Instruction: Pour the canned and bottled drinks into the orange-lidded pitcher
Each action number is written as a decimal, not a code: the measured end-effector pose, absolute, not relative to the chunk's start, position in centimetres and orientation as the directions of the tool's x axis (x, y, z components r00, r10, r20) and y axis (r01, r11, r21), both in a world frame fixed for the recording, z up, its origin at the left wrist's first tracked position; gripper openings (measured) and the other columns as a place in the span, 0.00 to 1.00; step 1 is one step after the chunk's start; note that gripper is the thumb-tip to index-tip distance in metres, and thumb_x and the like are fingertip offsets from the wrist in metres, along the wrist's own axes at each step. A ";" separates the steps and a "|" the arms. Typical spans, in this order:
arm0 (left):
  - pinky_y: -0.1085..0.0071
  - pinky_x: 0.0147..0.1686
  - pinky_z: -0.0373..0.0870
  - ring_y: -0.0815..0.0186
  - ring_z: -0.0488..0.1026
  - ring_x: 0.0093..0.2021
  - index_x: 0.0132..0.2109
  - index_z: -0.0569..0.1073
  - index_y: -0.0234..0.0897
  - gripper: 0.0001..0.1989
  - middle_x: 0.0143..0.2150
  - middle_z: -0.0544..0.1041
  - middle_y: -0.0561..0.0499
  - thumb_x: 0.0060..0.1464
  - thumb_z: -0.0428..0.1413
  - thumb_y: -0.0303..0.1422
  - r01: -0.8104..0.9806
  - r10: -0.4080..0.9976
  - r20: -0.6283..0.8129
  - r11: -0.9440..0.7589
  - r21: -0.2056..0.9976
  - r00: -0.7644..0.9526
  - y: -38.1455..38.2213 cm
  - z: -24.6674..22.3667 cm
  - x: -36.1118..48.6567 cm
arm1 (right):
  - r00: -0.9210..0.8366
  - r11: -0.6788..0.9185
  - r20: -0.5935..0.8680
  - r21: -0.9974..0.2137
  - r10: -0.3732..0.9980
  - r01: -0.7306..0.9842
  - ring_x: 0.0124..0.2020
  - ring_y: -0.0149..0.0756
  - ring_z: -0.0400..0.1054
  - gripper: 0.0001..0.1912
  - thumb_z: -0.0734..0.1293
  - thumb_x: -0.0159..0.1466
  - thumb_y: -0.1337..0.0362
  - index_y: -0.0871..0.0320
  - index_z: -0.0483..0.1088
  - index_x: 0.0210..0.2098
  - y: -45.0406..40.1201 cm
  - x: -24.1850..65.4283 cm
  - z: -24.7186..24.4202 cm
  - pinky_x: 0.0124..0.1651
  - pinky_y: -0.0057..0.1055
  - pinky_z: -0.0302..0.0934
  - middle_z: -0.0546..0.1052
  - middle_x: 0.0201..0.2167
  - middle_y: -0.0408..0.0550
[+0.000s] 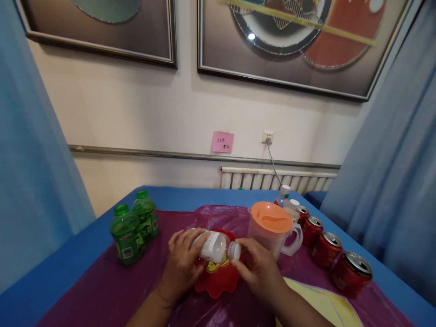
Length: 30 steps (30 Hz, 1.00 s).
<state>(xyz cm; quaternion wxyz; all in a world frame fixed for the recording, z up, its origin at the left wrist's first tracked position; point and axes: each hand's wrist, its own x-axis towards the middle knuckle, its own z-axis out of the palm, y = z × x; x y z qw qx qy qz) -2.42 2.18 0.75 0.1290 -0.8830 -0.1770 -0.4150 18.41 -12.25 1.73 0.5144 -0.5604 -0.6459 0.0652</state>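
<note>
Gripping a clear, white-labelled plastic bottle [218, 247] near-level over a red scalloped dish [218, 287], left hand [185, 256] wraps its body, neck pointing toward right hand [260, 268], which pinches the round white cap [234, 250].

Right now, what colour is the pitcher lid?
The pitcher lid is orange, shown in the head view.

The bottle [210, 245] looks like smooth, clear plastic; its cap [234, 250], matt plastic. The tray [218, 287] is glossy plastic, the jug [264, 240] cloudy plastic with a smooth plastic lid [270, 217]. The cans [326, 250] show shiny metal tops [358, 262]. Crinkled, glossy plastic film [98, 295] lies over matt cloth [184, 196].
</note>
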 end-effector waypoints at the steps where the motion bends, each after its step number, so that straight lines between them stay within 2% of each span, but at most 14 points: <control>1: 0.54 0.58 0.57 0.53 0.74 0.53 0.61 0.70 0.41 0.24 0.53 0.80 0.42 0.57 0.57 0.36 0.418 0.205 0.776 -0.905 -0.083 0.597 2.2 0.7 -2.4 | 0.101 0.400 0.632 -0.597 0.769 0.695 0.48 0.38 0.73 0.20 0.65 0.63 0.71 0.54 0.70 0.54 -12.6 18.6 1.8 0.52 0.35 0.68 0.77 0.48 0.50; 3: 0.53 0.58 0.57 0.52 0.73 0.54 0.62 0.69 0.40 0.25 0.54 0.79 0.41 0.57 0.57 0.35 0.422 0.211 0.776 -0.903 -0.079 0.595 2.3 0.5 -2.3 | 0.035 0.420 0.666 -0.510 0.745 0.751 0.60 0.41 0.67 0.28 0.64 0.62 0.72 0.50 0.66 0.61 -13.3 18.6 2.1 0.61 0.41 0.63 0.71 0.59 0.52; 5: 0.52 0.59 0.57 0.52 0.72 0.55 0.62 0.68 0.40 0.25 0.55 0.78 0.41 0.58 0.57 0.34 0.418 0.207 0.782 -0.905 -0.075 0.589 2.3 0.2 -2.2 | 0.061 0.367 0.656 -0.494 0.752 0.788 0.64 0.45 0.62 0.34 0.66 0.63 0.69 0.51 0.59 0.67 -13.8 18.4 2.3 0.64 0.45 0.61 0.66 0.64 0.54; 7: 0.52 0.60 0.57 0.52 0.72 0.55 0.63 0.68 0.41 0.26 0.56 0.78 0.41 0.58 0.58 0.35 0.398 0.182 0.791 -0.914 -0.083 0.584 2.4 -0.1 -2.2 | 0.126 0.288 0.616 -0.526 0.777 0.800 0.60 0.48 0.66 0.34 0.69 0.64 0.63 0.55 0.59 0.67 -14.1 18.1 2.5 0.61 0.46 0.64 0.70 0.60 0.57; 9: 0.53 0.60 0.57 0.52 0.73 0.56 0.62 0.69 0.42 0.25 0.55 0.79 0.42 0.58 0.59 0.35 0.380 0.159 0.799 -0.920 -0.093 0.580 2.4 -0.2 -2.2 | 0.162 0.237 0.567 -0.563 0.808 0.792 0.50 0.45 0.73 0.24 0.68 0.66 0.60 0.57 0.66 0.61 -14.1 17.7 2.4 0.53 0.43 0.69 0.77 0.51 0.55; 11: 0.53 0.61 0.57 0.53 0.73 0.56 0.62 0.70 0.44 0.24 0.55 0.79 0.43 0.58 0.59 0.35 0.373 0.152 0.800 -0.923 -0.096 0.580 2.3 -0.3 -2.2 | 0.142 0.235 0.561 -0.546 0.816 0.804 0.44 0.42 0.75 0.16 0.65 0.68 0.61 0.57 0.70 0.54 -14.0 17.6 2.1 0.47 0.39 0.71 0.79 0.44 0.52; 13: 0.53 0.62 0.57 0.53 0.73 0.56 0.62 0.69 0.44 0.24 0.55 0.79 0.43 0.58 0.58 0.34 0.367 0.148 0.798 -0.925 -0.096 0.584 2.2 -0.3 -2.1 | 0.098 0.262 0.635 -0.448 0.766 0.855 0.45 0.43 0.75 0.16 0.64 0.68 0.64 0.57 0.69 0.55 -14.0 17.7 1.6 0.48 0.40 0.71 0.79 0.45 0.53; 17: 0.52 0.61 0.58 0.52 0.73 0.56 0.62 0.69 0.44 0.25 0.55 0.79 0.42 0.58 0.58 0.33 0.343 0.145 0.790 -0.936 -0.086 0.595 2.2 -0.3 -2.0 | -0.035 0.285 0.806 -0.168 0.591 0.944 0.48 0.46 0.74 0.22 0.65 0.66 0.68 0.56 0.66 0.60 -14.8 18.5 0.6 0.49 0.44 0.72 0.78 0.50 0.56; 20: 0.53 0.60 0.59 0.52 0.74 0.56 0.63 0.68 0.43 0.26 0.56 0.79 0.42 0.58 0.57 0.34 0.363 0.202 0.784 -0.931 -0.032 0.587 2.6 -0.5 -2.0 | -0.088 0.312 0.858 -0.086 0.505 0.946 0.51 0.44 0.74 0.24 0.66 0.66 0.72 0.54 0.65 0.61 -16.0 19.2 0.4 0.53 0.42 0.71 0.78 0.52 0.55; 21: 0.53 0.60 0.60 0.52 0.74 0.56 0.63 0.68 0.43 0.26 0.56 0.79 0.42 0.57 0.58 0.36 0.375 0.236 0.790 -0.927 0.008 0.566 2.8 -0.7 -2.1 | -0.074 0.329 0.858 -0.113 0.508 0.937 0.53 0.44 0.74 0.25 0.66 0.65 0.72 0.54 0.64 0.61 -16.3 19.3 0.2 0.54 0.41 0.70 0.78 0.52 0.55; 23: 0.53 0.59 0.62 0.51 0.74 0.56 0.63 0.68 0.43 0.28 0.57 0.78 0.42 0.56 0.60 0.40 0.386 0.334 0.794 -0.912 0.137 0.508 3.1 -1.1 -2.1 | 0.009 0.358 0.799 -0.280 0.601 0.891 0.52 0.42 0.75 0.23 0.67 0.64 0.71 0.54 0.65 0.58 -16.9 19.3 -0.6 0.53 0.37 0.71 0.78 0.52 0.54; 26: 0.54 0.55 0.70 0.50 0.77 0.54 0.62 0.68 0.41 0.34 0.56 0.79 0.41 0.51 0.64 0.46 0.384 0.595 0.710 -0.798 0.465 0.377 3.4 -2.1 -2.0 | 0.113 0.270 0.535 -0.584 0.837 0.765 0.42 0.38 0.78 0.16 0.69 0.61 0.68 0.53 0.68 0.49 -17.1 18.7 -3.6 0.44 0.29 0.71 0.81 0.44 0.48; 28: 0.56 0.51 0.75 0.50 0.79 0.51 0.60 0.68 0.39 0.35 0.54 0.80 0.41 0.49 0.64 0.48 0.345 0.755 0.563 -0.655 0.673 0.335 3.6 -2.6 -1.8 | 0.097 0.172 0.380 -0.614 0.920 0.770 0.38 0.38 0.77 0.16 0.74 0.56 0.65 0.53 0.70 0.43 -16.5 18.3 -6.7 0.41 0.28 0.70 0.81 0.40 0.45; 30: 0.56 0.49 0.77 0.50 0.80 0.50 0.59 0.69 0.39 0.33 0.53 0.81 0.40 0.49 0.64 0.48 0.267 0.812 0.445 -0.555 0.788 0.377 3.6 -2.8 -1.5 | 0.047 0.153 0.354 -0.515 0.934 0.843 0.38 0.42 0.76 0.21 0.80 0.48 0.59 0.53 0.71 0.38 -15.8 18.1 -9.9 0.40 0.30 0.68 0.81 0.39 0.45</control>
